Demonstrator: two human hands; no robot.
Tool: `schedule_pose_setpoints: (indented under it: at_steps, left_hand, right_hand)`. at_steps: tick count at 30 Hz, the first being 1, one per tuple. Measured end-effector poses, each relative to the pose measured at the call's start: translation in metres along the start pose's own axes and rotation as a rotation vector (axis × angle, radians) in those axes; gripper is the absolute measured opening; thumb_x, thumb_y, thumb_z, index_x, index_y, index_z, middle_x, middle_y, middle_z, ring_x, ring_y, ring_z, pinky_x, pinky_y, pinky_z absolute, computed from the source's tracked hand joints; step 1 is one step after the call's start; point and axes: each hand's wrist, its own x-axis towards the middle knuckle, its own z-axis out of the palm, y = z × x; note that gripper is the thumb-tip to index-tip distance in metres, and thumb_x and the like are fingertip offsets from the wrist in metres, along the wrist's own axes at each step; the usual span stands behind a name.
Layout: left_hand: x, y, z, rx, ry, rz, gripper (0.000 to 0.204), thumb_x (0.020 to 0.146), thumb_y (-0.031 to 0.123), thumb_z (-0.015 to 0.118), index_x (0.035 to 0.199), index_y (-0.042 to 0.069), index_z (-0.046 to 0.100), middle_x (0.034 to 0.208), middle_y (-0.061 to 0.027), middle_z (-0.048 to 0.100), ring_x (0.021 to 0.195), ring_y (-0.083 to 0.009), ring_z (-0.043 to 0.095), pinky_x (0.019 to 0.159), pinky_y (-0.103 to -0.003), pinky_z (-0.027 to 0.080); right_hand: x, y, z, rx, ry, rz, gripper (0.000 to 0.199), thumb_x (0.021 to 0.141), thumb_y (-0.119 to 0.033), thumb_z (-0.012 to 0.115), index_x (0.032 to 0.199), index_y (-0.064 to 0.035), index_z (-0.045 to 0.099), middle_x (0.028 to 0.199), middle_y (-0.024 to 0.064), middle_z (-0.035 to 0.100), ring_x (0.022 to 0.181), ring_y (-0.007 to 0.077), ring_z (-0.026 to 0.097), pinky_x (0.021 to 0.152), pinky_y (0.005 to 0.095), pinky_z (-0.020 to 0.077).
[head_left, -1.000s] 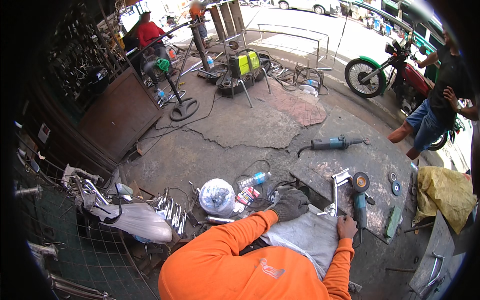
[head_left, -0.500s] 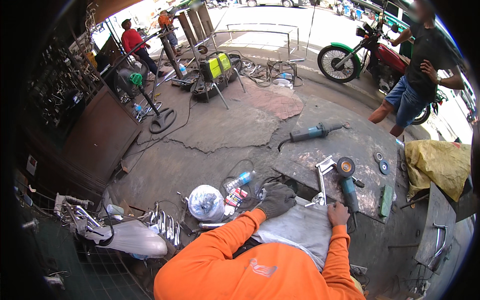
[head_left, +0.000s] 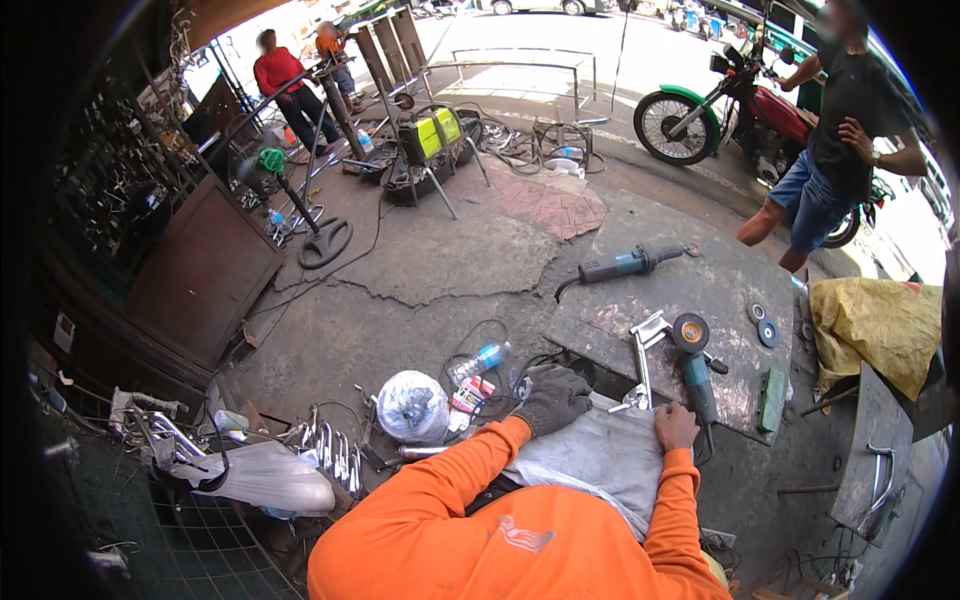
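**Hands at the grinder and metal piece, cutting not under way**

The person in orange sleeves crouches over a grey cloth on the ground. The left hand, in a dark glove, lies palm-down with fingers loosely spread on the cloth's edge, clamped on nothing. The right hand, bare, rests curled at the tail of the near angle grinder; whether it truly grips the body I cannot tell. At 12 o'clock from that hand, the grinder's disc sits just beside a bent shiny metal piece on the dark slab. A second grinder lies further off at 11 o'clock, loose discs at 2 o'clock, a water bottle at 10 o'clock from the left hand. Judging by this, tools are laid out; no sparks show, so the work on the piece looks unfinished
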Motion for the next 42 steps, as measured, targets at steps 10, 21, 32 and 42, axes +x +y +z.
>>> schedule_pose_setpoints:
  at_steps: [10, 21, 32, 42]
  left_hand:
    - [-0.001, 0.002, -0.001, -0.001, -0.077, -0.118, 0.043, 0.095, 0.036, 0.077, 0.125, 0.006, 0.079, 0.136, -0.011, 0.071, 0.131, -0.0316, 0.062, 0.116, -0.045, 0.045]
    - [-0.003, 0.0, -0.002, -0.057, -0.098, -0.149, 0.045, 0.096, 0.04, 0.076, 0.123, 0.004, 0.078, 0.137, -0.0141, 0.071, 0.134, -0.0341, 0.061, 0.118, -0.047, 0.043]
    - [-0.005, -0.004, 0.007, -0.022, 0.042, -0.07, 0.041, 0.093, 0.039, 0.076, 0.115, 0.005, 0.079, 0.121, -0.0142, 0.072, 0.122, -0.0345, 0.064, 0.109, -0.045, 0.049]
    - [-0.004, 0.001, 0.0, -0.031, -0.038, -0.142, 0.04, 0.094, 0.036, 0.078, 0.119, 0.005, 0.08, 0.134, -0.0107, 0.072, 0.129, -0.0317, 0.063, 0.116, -0.045, 0.045]
  right_hand:
    - [0.001, 0.002, 0.001, -0.029, 0.004, 0.013, 0.039, 0.097, -0.044, 0.063, 0.106, -0.009, 0.077, 0.116, 0.0142, 0.078, 0.12, 0.0402, 0.066, 0.101, 0.0632, 0.0491]
    - [0.006, 0.009, 0.005, 0.005, 0.005, -0.008, 0.039, 0.097, -0.045, 0.063, 0.106, -0.0095, 0.077, 0.115, 0.0144, 0.078, 0.12, 0.0436, 0.067, 0.101, 0.0645, 0.0496]
    - [0.006, 0.006, 0.003, 0.004, -0.014, 0.001, 0.038, 0.097, -0.044, 0.064, 0.108, -0.0103, 0.077, 0.116, 0.015, 0.078, 0.12, 0.043, 0.067, 0.1, 0.0638, 0.05]
    - [0.003, 0.004, 0.0, 0.03, -0.015, 0.012, 0.038, 0.098, -0.044, 0.062, 0.109, -0.0106, 0.077, 0.118, 0.0164, 0.078, 0.121, 0.0426, 0.067, 0.103, 0.0632, 0.0487]
